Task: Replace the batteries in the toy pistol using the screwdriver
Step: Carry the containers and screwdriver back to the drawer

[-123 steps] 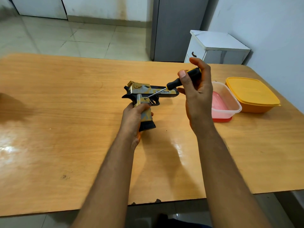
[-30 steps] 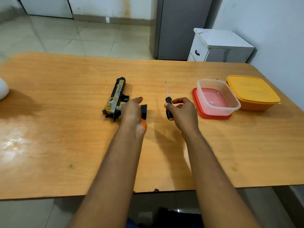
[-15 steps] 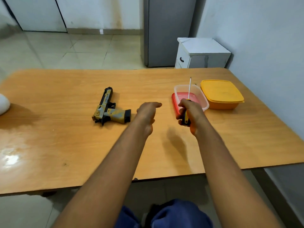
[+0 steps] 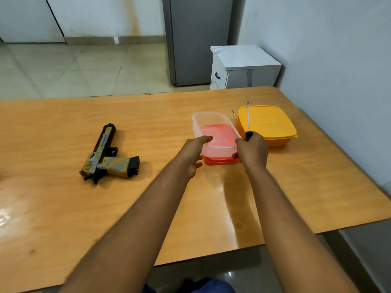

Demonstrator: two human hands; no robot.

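Pistol [image 4: 109, 157]: laid flat on the table [image 4: 63, 208], well to the left of both hands, untouched; barrel pointed away, grip end toward the hands.
Screwdriver [image 4: 248, 119]: held upright in the right hand [image 4: 252, 152]; black handle enclosed by curled fingers, thin shaft seen rising above the fist, in front of the yellow box [image 4: 267, 125].
Right hand: closed around the screwdriver handle, placed at the right near corner of the clear tub [image 4: 213, 134].
Left hand [image 4: 193, 154]: nothing held; fingers loosely extended, forefinger stretched to the tub's left rim; contact cannot be told.
Clear tub: set on a red lid [image 4: 220, 160], between the two hands.
Yellow box: lidded, just right of the tub, beyond the right hand.
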